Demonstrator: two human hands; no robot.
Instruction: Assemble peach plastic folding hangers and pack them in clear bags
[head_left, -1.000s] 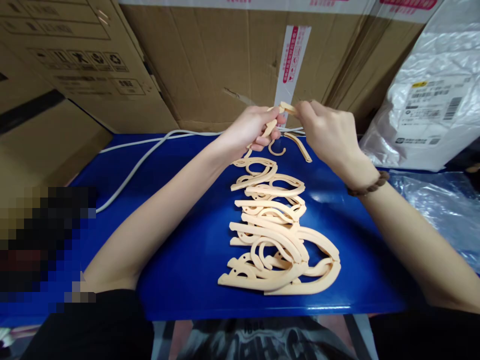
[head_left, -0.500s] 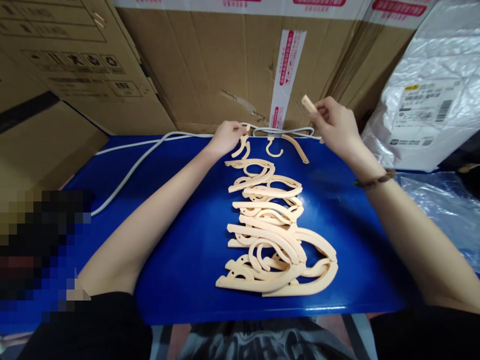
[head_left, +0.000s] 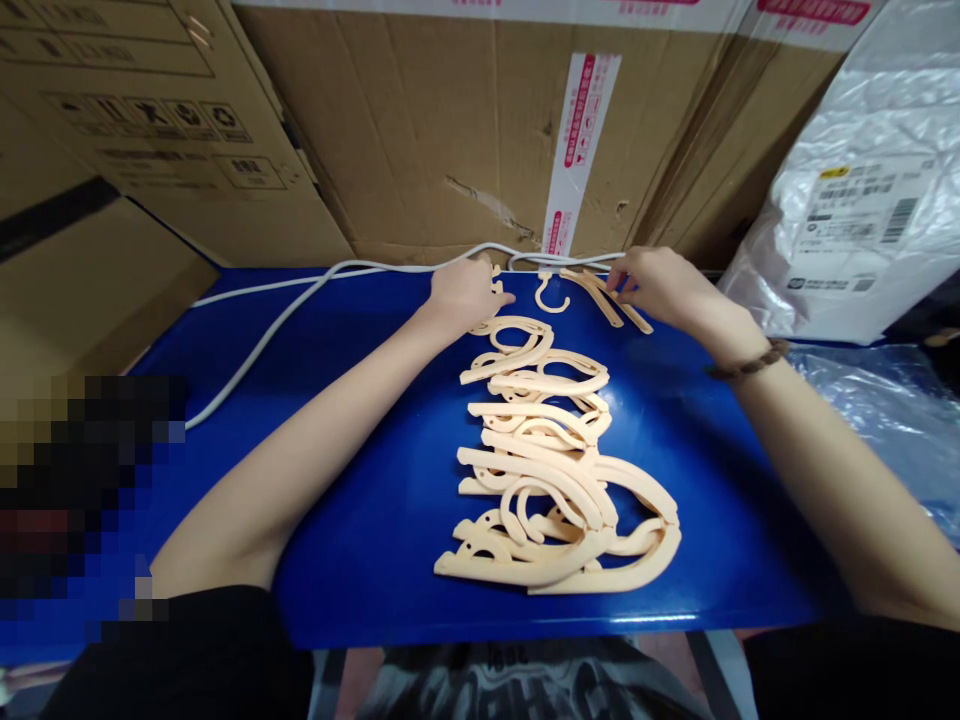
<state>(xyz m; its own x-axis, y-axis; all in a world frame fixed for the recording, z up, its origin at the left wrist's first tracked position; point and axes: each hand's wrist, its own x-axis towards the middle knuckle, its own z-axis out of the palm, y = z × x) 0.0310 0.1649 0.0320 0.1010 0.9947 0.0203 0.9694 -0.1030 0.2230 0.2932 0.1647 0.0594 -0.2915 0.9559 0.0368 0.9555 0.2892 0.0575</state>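
Note:
Several cream folding hangers [head_left: 540, 570] lie overlapped in a column on the blue table [head_left: 360, 540]. At the column's far end my left hand [head_left: 466, 295] is over small hook-like pieces [head_left: 496, 280], its fingers partly curled; whether it grips one is hidden. A loose cream hook [head_left: 553, 296] lies between my hands. Right of it, a curved cream strip [head_left: 600, 300] rests on the table. My right hand [head_left: 652, 285] has its fingertips closed at the upper part of a second strip [head_left: 636, 317], which lies beside the first.
Cardboard boxes [head_left: 435, 120] stand along the back. A white cable [head_left: 262, 365] runs over the left side and along the rear edge. At the right are a silvery-white parcel [head_left: 840, 230] and clear plastic film [head_left: 877, 420]. Blurred blocks cover the left edge.
My right hand has come down with its strip, which now lies by the other strip. My left hand has moved slightly down and right over the small pieces.

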